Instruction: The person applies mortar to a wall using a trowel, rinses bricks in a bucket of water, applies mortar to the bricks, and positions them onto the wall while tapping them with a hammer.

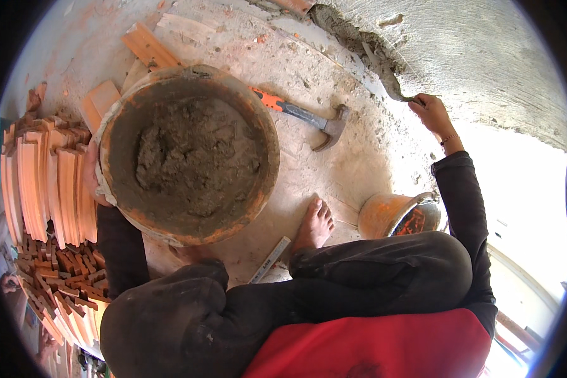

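Observation:
A large round basin [268, 183] with grey mortar [195, 157] in it is in front of me on the left. My left hand [93, 173] is at its outer left side, gripping it there; the fingertips are mostly hidden. On the far right, my right hand [429, 113] is closed around the end of a thin, mortar-coated trowel [394, 87]. The blade lies against the foot of the rough grey wall [485, 57], by a line of wet mortar [346, 31]. Between basin and wall lies a claw hammer [302, 116] with an orange and black handle.
Stacked orange clay tiles [47, 176] stand left of the basin, with loose tile pieces [148, 45] behind it. A small orange-stained bucket [381, 214] sits near my right knee. A flat pale strip [269, 259] lies by my bare foot [315, 223].

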The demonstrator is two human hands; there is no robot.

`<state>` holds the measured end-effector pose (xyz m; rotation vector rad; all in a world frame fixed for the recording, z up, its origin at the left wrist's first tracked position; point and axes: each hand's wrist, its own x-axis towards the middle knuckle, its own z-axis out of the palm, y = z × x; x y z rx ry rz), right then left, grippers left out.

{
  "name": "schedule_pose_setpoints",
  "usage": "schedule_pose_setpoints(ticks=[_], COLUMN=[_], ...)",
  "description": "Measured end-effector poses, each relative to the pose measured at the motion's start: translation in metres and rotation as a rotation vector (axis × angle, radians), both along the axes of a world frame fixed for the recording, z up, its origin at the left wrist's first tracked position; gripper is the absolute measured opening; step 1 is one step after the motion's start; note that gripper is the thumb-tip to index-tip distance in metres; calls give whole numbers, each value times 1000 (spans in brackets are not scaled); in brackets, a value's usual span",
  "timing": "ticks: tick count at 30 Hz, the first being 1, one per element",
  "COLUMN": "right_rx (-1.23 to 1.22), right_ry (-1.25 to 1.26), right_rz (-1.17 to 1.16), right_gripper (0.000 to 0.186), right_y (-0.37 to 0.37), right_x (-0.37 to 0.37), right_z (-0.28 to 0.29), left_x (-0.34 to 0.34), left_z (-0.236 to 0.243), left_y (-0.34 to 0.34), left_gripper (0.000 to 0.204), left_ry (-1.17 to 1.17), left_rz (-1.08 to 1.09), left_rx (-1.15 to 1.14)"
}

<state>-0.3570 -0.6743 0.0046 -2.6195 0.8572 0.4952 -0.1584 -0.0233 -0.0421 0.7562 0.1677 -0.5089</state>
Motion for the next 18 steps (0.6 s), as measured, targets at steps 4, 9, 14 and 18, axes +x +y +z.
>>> schedule_pose_setpoints(ticks=[4,9,14,18], right_rx=[31,-190,-391,-118], right_ry=[-44,-73,-144,-76], right_rz=[-54,8,107,202], right_gripper=[26,23,21,17], right_y=[-17,-3,38,102], right_x=[-12,-18,-28,-5], right_z=[-3,6,13,64], left_x=[1,3,4,3], left_z=[-1,-6,-8,-10], left_y=[-3,3,3,2], left_gripper=[47,46,46,46], left_ry=[-12,-64,-46,-42], left_rz=[-10,-19,-24,-18], left_rx=[-48,-34,-42,-46])
